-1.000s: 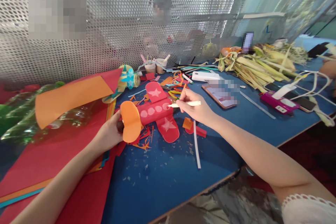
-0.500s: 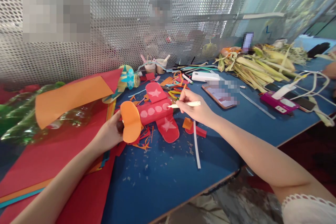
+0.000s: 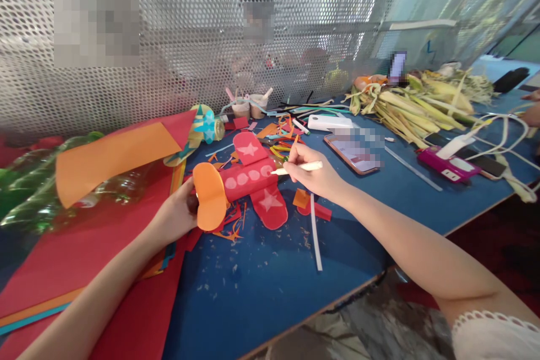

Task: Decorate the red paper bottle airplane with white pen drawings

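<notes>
A red toy airplane [image 3: 248, 176] with an orange tail piece [image 3: 210, 197] is held over the table. Pale stars mark its two wings, and a row of several pale circles runs along the body. My left hand [image 3: 179, 208] is closed around the tail end, its fingertips partly hidden behind the orange piece. In my right hand [image 3: 312, 171], pinched between the fingers, is a white marker [image 3: 301, 168]. Its tip is at the last circle, near the plane's front; whether it touches cannot be made out. The nose end is partly hidden by my right hand.
Red and orange sheets [image 3: 118, 157] and green plastic bottles [image 3: 46, 180] lie at left. Paper scraps surround the plane. A white strip [image 3: 315, 236], a phone [image 3: 352, 153], a purple power strip [image 3: 449, 164] and corn husks [image 3: 417, 107] lie to the right. Behind stands a perforated metal screen [image 3: 189, 28].
Both hands and the airplane stay almost in place. The marker tip has shifted very slightly to the right along the last circle.
</notes>
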`<state>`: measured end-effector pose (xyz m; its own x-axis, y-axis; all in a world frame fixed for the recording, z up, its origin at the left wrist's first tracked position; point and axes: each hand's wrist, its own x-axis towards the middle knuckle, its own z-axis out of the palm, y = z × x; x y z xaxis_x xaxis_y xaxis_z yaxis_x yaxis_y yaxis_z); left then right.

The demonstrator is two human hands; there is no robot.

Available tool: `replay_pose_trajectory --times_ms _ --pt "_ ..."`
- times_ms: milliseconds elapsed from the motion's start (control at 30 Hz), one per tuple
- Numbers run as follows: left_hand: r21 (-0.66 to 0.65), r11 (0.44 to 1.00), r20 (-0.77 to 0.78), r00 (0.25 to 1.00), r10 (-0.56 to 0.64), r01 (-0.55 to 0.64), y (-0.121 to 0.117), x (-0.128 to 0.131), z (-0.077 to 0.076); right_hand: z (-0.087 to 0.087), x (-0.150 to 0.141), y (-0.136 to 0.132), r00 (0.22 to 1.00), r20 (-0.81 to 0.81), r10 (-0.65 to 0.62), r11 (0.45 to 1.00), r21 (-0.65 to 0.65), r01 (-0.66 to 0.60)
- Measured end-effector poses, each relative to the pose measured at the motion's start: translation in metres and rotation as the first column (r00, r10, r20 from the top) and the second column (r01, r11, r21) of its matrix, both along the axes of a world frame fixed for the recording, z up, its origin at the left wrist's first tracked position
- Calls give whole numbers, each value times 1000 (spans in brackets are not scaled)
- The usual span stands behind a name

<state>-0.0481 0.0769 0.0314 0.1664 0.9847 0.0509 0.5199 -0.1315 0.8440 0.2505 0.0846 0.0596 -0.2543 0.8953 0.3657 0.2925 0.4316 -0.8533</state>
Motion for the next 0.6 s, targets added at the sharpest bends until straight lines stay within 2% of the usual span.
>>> replay_pose_trajectory --times_ms 333,600 --pt "-19 999 45 999 -31 31 3 -3 -5 -1 1 1 1000 -4 -2 1000 28 2" --pt "-50 998 82 996 -27 31 1 -2 -2 0 0 0 1000 10 -2 1000 -4 2"
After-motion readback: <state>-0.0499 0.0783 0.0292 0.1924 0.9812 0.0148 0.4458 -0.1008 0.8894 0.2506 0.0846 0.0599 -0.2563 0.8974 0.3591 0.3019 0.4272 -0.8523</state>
